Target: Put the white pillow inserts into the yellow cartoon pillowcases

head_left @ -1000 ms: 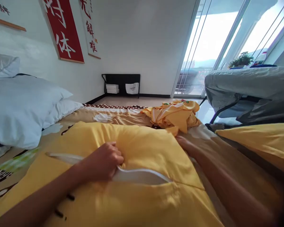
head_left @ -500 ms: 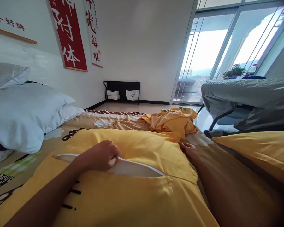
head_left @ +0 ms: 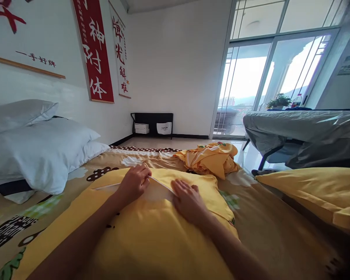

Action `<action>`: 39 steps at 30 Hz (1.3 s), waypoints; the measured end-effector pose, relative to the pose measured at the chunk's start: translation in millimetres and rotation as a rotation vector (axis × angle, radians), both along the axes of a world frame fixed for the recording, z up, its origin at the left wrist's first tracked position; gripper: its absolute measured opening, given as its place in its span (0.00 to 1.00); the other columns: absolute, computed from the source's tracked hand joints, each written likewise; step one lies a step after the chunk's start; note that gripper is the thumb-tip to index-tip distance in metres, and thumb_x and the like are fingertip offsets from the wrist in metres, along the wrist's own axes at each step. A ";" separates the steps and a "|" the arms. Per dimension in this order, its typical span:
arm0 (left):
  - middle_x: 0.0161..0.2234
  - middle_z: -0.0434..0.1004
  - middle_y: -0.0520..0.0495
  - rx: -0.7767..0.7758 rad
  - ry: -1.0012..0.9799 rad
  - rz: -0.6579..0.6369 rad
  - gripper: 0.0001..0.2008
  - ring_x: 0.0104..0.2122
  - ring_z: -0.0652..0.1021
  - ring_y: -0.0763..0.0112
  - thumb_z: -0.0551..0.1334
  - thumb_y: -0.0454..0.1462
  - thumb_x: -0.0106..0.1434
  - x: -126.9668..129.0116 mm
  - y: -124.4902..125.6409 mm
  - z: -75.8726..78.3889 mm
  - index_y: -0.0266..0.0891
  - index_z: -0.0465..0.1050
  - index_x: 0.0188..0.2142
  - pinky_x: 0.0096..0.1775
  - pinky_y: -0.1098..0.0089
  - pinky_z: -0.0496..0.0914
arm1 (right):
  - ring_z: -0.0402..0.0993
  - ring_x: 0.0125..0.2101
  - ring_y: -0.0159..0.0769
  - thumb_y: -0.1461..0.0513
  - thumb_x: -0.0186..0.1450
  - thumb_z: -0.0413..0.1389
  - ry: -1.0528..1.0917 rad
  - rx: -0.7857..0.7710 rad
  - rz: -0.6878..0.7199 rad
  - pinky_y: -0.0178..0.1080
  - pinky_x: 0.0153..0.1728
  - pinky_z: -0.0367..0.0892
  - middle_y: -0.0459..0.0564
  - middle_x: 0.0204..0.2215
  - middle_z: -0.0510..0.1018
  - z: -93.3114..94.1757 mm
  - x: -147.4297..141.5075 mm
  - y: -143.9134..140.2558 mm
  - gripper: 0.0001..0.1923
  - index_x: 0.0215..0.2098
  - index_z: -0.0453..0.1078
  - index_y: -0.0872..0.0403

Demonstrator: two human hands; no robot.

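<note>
A yellow pillowcase (head_left: 163, 241) lies in front of me with a white pillow inner (head_left: 156, 193) showing through its zipped slit. My left hand (head_left: 135, 181) is closed on the far edge of this slit, pinching the white zipper edge (head_left: 160, 182) and lifting it slightly. On the right part of the opening rests my right hand (head_left: 189, 200), its fingers stretched forward over the yellow cloth beside the zipper. The right fingertips are slightly blurred, and no grip shows there. My left forearm covers part of the pillowcase's printed black marks.
Beneath is a bed with a brown patterned sheet (head_left: 268, 233). Crumpled yellow cloth (head_left: 212, 159) lies beyond the pillowcase, another yellow pillow (head_left: 315, 190) at right, white pillows (head_left: 43, 151) at left. A covered table (head_left: 303, 124) stands near the sliding glass door (head_left: 245, 85).
My right hand has come from beyond the pillowcase's right side onto the slit. The left hand still grips the edge, and the slit now looks narrower. The view has tilted up.
</note>
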State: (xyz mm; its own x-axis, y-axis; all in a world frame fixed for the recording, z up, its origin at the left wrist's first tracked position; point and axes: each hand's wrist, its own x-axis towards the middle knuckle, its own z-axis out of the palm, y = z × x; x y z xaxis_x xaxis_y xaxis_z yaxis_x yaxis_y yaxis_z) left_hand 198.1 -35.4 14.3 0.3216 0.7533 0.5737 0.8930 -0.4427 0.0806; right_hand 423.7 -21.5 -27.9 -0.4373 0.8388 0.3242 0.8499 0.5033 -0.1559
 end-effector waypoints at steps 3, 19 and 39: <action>0.43 0.73 0.43 -0.121 0.041 -0.037 0.12 0.45 0.72 0.61 0.54 0.34 0.60 -21.9 6.9 -13.9 0.40 0.68 0.44 0.47 0.62 0.67 | 0.74 0.46 0.46 0.69 0.61 0.44 -0.092 -0.055 -0.313 0.45 0.44 0.64 0.61 0.45 0.77 4.0 14.5 16.9 0.21 0.50 0.69 0.58; 0.38 0.69 0.45 0.783 -0.475 0.508 0.13 0.41 0.72 0.62 0.53 0.35 0.56 -84.8 -6.2 34.5 0.39 0.63 0.42 0.44 0.63 0.69 | 0.69 0.42 0.47 0.65 0.58 0.45 0.374 0.771 -0.232 0.44 0.44 0.62 0.58 0.35 0.73 73.2 15.9 9.4 0.16 0.41 0.70 0.56; 0.38 0.75 0.42 0.783 0.126 -0.070 0.13 0.40 0.72 0.63 0.56 0.29 0.59 -16.0 -10.1 -74.3 0.39 0.67 0.44 0.44 0.62 0.61 | 0.70 0.34 0.38 0.72 0.51 0.47 0.324 0.622 -0.102 0.35 0.34 0.61 0.49 0.29 0.75 18.3 -4.8 48.6 0.15 0.34 0.68 0.53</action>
